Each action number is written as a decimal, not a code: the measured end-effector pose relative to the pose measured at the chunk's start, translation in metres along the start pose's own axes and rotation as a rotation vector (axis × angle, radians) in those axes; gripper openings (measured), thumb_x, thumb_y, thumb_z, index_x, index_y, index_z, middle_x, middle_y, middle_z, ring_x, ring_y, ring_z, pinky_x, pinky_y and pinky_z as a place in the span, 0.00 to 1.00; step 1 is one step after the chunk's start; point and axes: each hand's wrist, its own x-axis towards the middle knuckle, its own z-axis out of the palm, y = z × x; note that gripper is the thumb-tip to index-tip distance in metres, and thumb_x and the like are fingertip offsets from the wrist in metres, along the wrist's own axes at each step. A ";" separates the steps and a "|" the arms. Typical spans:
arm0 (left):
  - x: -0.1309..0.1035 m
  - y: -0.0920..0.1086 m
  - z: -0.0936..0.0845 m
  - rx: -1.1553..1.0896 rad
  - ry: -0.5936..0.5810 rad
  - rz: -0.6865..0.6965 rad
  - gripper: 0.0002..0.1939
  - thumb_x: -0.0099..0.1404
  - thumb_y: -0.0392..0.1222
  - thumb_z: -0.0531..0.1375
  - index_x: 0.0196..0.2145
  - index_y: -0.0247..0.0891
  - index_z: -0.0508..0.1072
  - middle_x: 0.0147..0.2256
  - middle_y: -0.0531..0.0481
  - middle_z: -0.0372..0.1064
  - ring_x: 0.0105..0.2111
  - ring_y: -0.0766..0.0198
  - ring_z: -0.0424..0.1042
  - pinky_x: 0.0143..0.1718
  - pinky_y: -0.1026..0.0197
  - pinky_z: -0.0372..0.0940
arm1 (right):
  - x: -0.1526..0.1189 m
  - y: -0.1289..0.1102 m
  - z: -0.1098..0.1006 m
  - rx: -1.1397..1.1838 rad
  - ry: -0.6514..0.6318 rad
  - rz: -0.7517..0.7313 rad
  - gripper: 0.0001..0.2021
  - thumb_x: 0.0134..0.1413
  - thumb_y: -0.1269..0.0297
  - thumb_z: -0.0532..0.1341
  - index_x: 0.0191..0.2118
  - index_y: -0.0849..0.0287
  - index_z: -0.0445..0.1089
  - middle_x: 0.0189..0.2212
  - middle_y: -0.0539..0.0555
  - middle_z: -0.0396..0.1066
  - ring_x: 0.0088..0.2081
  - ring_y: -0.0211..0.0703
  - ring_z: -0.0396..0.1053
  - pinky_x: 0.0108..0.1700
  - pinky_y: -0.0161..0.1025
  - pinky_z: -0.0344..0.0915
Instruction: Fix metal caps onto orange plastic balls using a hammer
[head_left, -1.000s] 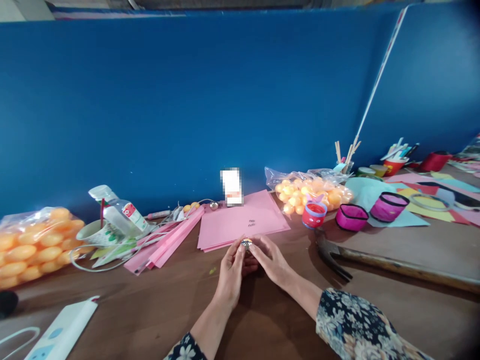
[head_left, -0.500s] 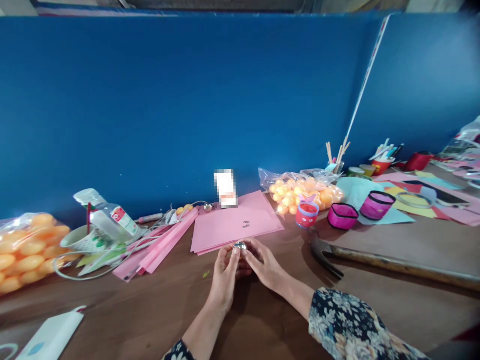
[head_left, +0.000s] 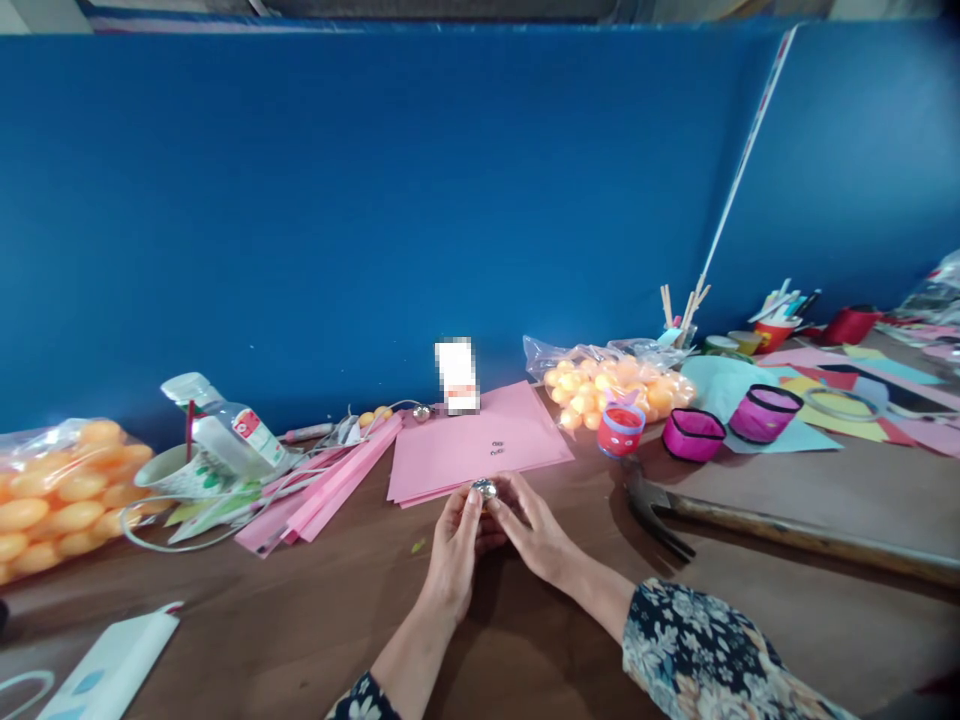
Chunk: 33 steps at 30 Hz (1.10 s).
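Note:
A small shiny silver ball-like piece sits between my two hands at the front edge of the pink paper. My left hand is closed on its left side, with the thumb laid on it. My right hand grips the same piece from the right, thumb and fingers pinched. The lower part of the piece is hidden by my fingers. Just beyond lies a stack of pink sheets bearing several tiny dark ring-like pieces. Another round silver piece rests at the back left of the stack.
To the right lies a hammer, behind it magenta fabric rings and a red cup. Bags of orange balls stand at both sides. A plastic bottle leans in a bowl at left. A blue panel closes off the back.
The silver piece appears slightly turned in my fingers, showing a smoother, rounder face. Both hands keep their hold. The whole view has shifted a little.

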 end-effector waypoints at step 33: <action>0.002 -0.001 -0.002 0.032 -0.008 0.005 0.13 0.56 0.46 0.59 0.36 0.36 0.67 0.26 0.54 0.65 0.22 0.73 0.64 0.26 0.68 0.60 | 0.000 0.001 -0.003 -0.080 -0.030 0.004 0.17 0.56 0.57 0.54 0.50 0.55 0.61 0.45 0.55 0.67 0.45 0.44 0.66 0.46 0.38 0.63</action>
